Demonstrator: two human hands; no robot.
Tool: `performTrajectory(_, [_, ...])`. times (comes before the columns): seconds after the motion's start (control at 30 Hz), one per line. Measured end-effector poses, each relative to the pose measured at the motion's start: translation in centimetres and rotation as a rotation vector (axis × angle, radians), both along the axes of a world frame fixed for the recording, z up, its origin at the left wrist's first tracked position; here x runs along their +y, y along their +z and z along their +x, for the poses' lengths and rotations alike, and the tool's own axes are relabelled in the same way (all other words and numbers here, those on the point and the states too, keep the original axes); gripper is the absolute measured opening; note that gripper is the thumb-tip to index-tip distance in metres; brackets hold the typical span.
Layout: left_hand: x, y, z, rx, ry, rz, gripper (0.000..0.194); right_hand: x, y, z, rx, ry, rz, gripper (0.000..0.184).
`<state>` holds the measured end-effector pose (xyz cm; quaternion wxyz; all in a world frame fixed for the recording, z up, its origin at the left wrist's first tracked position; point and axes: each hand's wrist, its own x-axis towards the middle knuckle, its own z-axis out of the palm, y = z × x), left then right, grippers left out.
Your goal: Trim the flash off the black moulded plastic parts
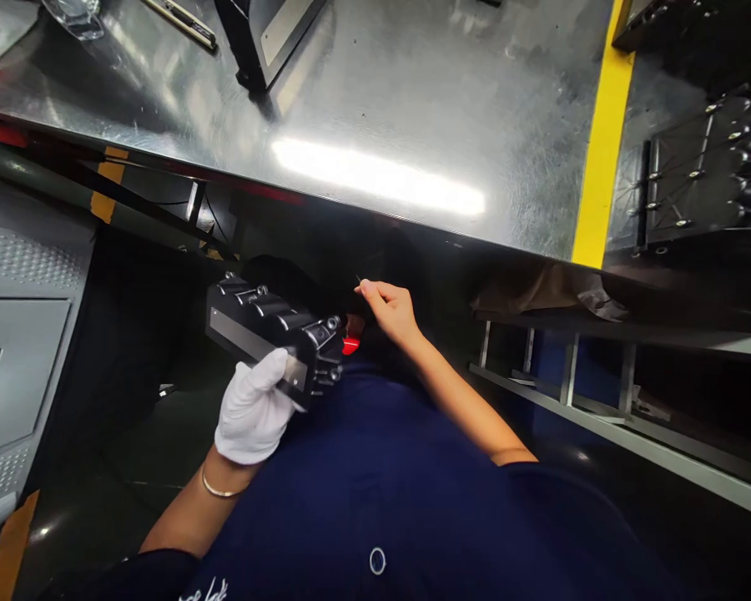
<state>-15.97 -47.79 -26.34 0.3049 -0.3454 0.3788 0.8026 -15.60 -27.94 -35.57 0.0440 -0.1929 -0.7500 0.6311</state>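
My left hand [250,413], in a white glove, grips a black moulded part [275,321] with rounded ridges, small metal fittings and a pale flat strip along its side. It is held tilted in front of my body, below the table edge. My bare right hand [391,313] is to the right of the part and apart from it. Its thumb and forefinger are pinched together, and a thin dark tip shows at them, too small to name.
A shiny metal table [413,100] spans the top, carrying another black part [269,42] and a yellow strip [604,150]. Black parts with metal studs [682,175] lie at right. A grey cabinet [18,359] stands left; a metal rack [601,417] runs along the lower right.
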Motion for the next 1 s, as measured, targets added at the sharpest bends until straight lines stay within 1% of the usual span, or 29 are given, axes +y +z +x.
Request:
performTrajectory(0.03, [0.1, -0.1, 0.1, 0.076, 0.016, -0.087, 0.019, 0.1, 0.8, 0.4, 0.037, 0.069, -0.021, 0.052])
performTrajectory(0.07, [0.4, -0.4, 0.2, 0.154, 0.043, -0.177, 0.022, 0.2, 1.8, 0.8, 0.084, 0.146, -0.040, 0.047])
performTrajectory(0.13, [0.8, -0.8, 0.0, 0.292, 0.082, -0.292, 0.039, 0.2, 4.0, 1.5, 0.163, 0.281, -0.054, 0.040])
performTrajectory(0.2, [1.1, -1.1, -0.1, 0.372, 0.097, -0.322, 0.054, 0.1, 5.8, 1.9, 0.204, 0.357, -0.041, 0.036])
performTrajectory(0.23, [1.2, -1.2, -0.2, 0.392, 0.099, -0.323, 0.056, 0.1, 6.4, 2.0, 0.212, 0.383, -0.036, 0.035])
performTrajectory(0.3, [1.3, -1.2, -0.2, 0.433, 0.083, -0.335, 0.054, 0.0, 6.9, 2.0, 0.210, 0.417, -0.041, 0.034])
performTrajectory(0.43, [0.7, -1.5, 0.0, 0.563, 0.009, -0.412, 0.044, 0.1, 6.8, 1.8, 0.172, 0.437, -0.070, 0.038])
performTrajectory(0.5, [0.3, -2.0, 0.1, 0.626, -0.048, -0.504, 0.040, 0.3, 6.6, 1.8, 0.123, 0.444, -0.086, 0.041])
performTrajectory(0.6, [-0.3, -2.7, 0.2, 0.727, -0.171, -0.677, 0.035, 0.4, 6.1, 1.8, 0.038, 0.437, -0.090, 0.046])
performTrajectory(0.63, [-0.3, -2.9, 0.2, 0.748, -0.200, -0.703, 0.033, 0.3, 5.9, 1.8, 0.030, 0.428, -0.078, 0.046])
performTrajectory(0.67, [-0.2, -2.9, 0.2, 0.753, -0.203, -0.695, 0.032, 0.2, 5.6, 1.8, 0.040, 0.410, -0.047, 0.045])
performTrajectory(0.73, [0.1, -2.8, 0.1, 0.660, -0.153, -0.598, 0.031, 0.0, 5.0, 1.8, 0.112, 0.314, 0.099, 0.039])
performTrajectory(0.77, [0.3, -2.7, 0.0, 0.564, -0.130, -0.524, 0.031, -0.1, 4.7, 1.7, 0.169, 0.232, 0.205, 0.035])
performTrajectory(0.83, [0.8, -2.2, -0.1, 0.355, -0.124, -0.387, 0.030, -0.1, 4.4, 1.6, 0.285, 0.065, 0.398, 0.029])
performTrajectory(0.87, [1.0, -2.0, -0.2, 0.277, -0.134, -0.345, 0.031, 0.0, 4.4, 1.6, 0.332, 0.025, 0.458, 0.026])
performTrajectory(0.9, [1.2, -1.8, -0.3, 0.233, -0.136, -0.327, 0.031, 0.2, 4.5, 1.5, 0.367, 0.039, 0.488, 0.023])
performTrajectory(0.93, [1.3, -1.7, -0.3, 0.222, -0.125, -0.330, 0.032, 0.4, 4.7, 1.5, 0.396, 0.102, 0.496, 0.020])
performTrajectory(1.0, [1.3, -1.5, -0.4, 0.242, -0.093, -0.373, 0.037, 0.8, 5.2, 1.5, 0.427, 0.292, 0.500, 0.018])
